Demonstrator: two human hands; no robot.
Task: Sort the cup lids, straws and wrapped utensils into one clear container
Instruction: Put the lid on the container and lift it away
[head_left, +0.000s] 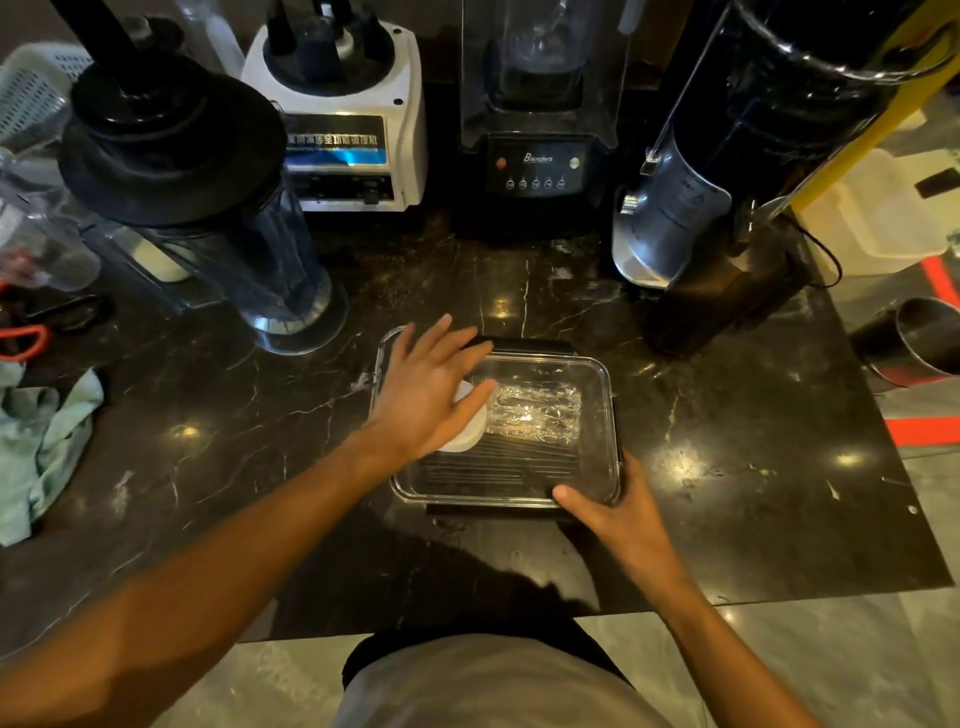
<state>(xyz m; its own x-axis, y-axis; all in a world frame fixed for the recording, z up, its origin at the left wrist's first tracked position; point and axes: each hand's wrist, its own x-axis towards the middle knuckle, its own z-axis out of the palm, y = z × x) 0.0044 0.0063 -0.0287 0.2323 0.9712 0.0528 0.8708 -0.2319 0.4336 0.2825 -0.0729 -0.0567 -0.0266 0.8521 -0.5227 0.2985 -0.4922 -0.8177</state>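
Sorting looks close to finished: the clear container (602, 374) sits on the dark marble surface (727, 493) in front of the blenders, and it already holds a white cup lid (467, 439) at its left side, dark straws (498, 462) lying lengthwise along the near half of the floor, and shiny wrapped utensils (540, 413) in the far half. The step in hand appears to be settling the last pieces in place, since the left hand (431, 395) is spread over the lid with fingers wide and splayed, palm down, gripping nothing that can be made out; whether it presses the lid or merely hovers just above it cannot be told. The left forearm reaches in diagonally from the lower left, wrist level. The right hand (618, 512) braces the near right corner of the container, thumb laid along the rim and fingers curled round the outside wall, steadying it. No loose lids, straws or utensils show elsewhere on the surface, so the next move likely calls only for lifting the left hand clear without dragging the lid, while the right keeps the container from sliding on the polished stone.
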